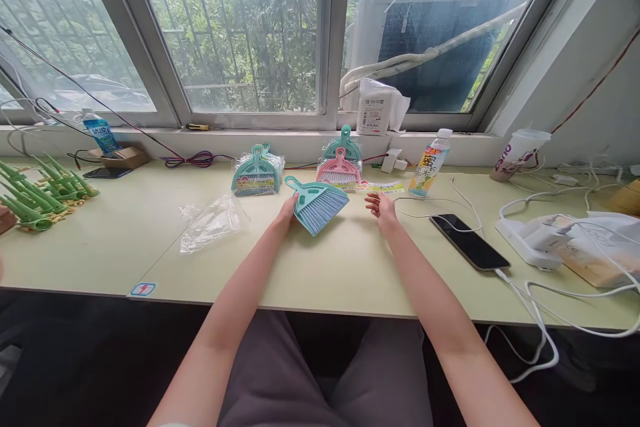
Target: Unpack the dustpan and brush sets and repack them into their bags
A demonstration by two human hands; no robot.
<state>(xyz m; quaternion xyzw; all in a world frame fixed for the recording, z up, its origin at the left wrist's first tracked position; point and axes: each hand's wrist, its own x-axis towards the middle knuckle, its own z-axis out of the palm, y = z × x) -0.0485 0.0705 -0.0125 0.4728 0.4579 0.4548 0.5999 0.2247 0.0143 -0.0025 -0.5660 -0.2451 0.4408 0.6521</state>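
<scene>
A teal dustpan with a small brush (pixel 320 205) nested in it is tilted above the table, its handle to the upper left. My left hand (pixel 287 208) grips its left edge near the handle. To the right, my right hand (pixel 381 207) is apart from the dustpan, fingers spread and slightly curled with nothing in them. Just behind that hand lies a yellow-and-pink printed card strip (pixel 383 187). A crumpled clear plastic bag (pixel 215 223) lies left of my left hand. Wrapped teal (pixel 257 173) and pink (pixel 340 168) dustpan sets stand at the back.
A juice bottle (pixel 431 163), a phone (pixel 470 242) on a white cable and a power strip (pixel 530 240) are on the right, with a plastic cup (pixel 517 155) behind. Green bamboo-like pieces (pixel 43 190) stand far left. The table's front edge (pixel 340 311) runs above my lap.
</scene>
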